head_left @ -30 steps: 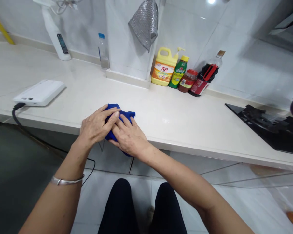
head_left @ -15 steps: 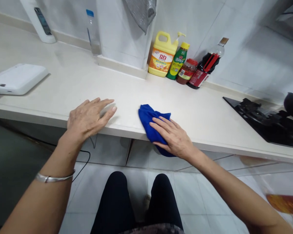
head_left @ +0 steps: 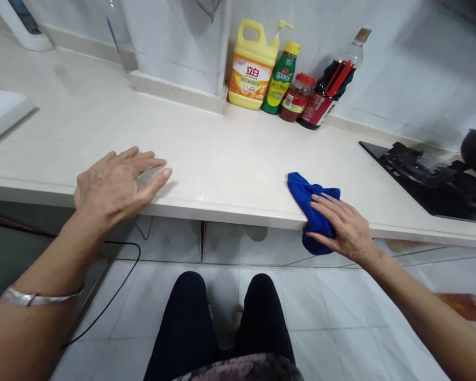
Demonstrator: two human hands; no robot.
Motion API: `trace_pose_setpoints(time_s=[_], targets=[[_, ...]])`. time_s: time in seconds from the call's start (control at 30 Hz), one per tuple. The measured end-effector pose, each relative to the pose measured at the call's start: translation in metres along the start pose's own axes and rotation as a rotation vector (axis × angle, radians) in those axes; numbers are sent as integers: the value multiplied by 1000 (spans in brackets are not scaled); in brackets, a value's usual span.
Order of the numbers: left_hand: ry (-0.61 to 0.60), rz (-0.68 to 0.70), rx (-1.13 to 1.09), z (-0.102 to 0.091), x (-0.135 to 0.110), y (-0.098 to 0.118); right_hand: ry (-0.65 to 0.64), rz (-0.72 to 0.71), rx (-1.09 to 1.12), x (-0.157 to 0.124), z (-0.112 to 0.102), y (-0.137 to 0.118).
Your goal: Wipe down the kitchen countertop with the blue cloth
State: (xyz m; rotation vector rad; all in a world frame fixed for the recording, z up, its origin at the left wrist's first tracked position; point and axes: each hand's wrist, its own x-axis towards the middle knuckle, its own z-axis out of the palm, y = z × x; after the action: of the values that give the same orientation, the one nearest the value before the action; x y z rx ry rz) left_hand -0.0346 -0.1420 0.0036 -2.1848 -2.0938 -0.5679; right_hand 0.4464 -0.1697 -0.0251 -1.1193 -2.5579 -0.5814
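Note:
A blue cloth (head_left: 310,209) lies bunched over the front edge of the white countertop (head_left: 214,153), part of it hanging below the edge. My right hand (head_left: 343,227) presses on it from above, fingers wrapped over the fabric and thumb on its lower part. Off to the left, my left hand (head_left: 117,180) is at the front of the countertop, palm down. Its fingers are stretched out with the thumb apart, and nothing is in it. Whether its palm touches the surface is hidden.
Along the wall stand a yellow detergent jug (head_left: 252,69), a green bottle (head_left: 281,79), a red-lidded jar (head_left: 296,99) and a dark sauce bottle (head_left: 331,84). A black gas stove (head_left: 432,185) is at right. A white device (head_left: 6,114) sits at left; a black cable (head_left: 137,254) hangs below.
My right hand has slid the blue cloth to the right along the countertop's front edge. My left hand appears farther left, still spread. The camera view has shifted somewhat.

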Motion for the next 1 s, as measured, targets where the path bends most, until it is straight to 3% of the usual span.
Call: trace_pose_setpoints(time_s=[0.1, 0.27, 0.4, 0.53, 0.7, 0.87, 1.0], targets=[[2, -102, -20, -3, -2, 6, 40, 37, -4, 8, 5, -14], [35, -114, -28, -5, -4, 9, 103, 65, -17, 35, 17, -55], [50, -135, -51, -2, -5, 7, 193, 46, -10, 56, 43, -92], [64, -95, -78, 1, -6, 4, 217, -70, 47, 54, 90, -110], [18, -98, -61, 4, -8, 2, 154, -552, 208, 37, 168, -113], [43, -112, -99, 7, -10, 2, 36, -589, 408, 20, 239, -142], [113, -108, -165, 9, -13, 2, -81, -537, 679, 18, 276, -178]])
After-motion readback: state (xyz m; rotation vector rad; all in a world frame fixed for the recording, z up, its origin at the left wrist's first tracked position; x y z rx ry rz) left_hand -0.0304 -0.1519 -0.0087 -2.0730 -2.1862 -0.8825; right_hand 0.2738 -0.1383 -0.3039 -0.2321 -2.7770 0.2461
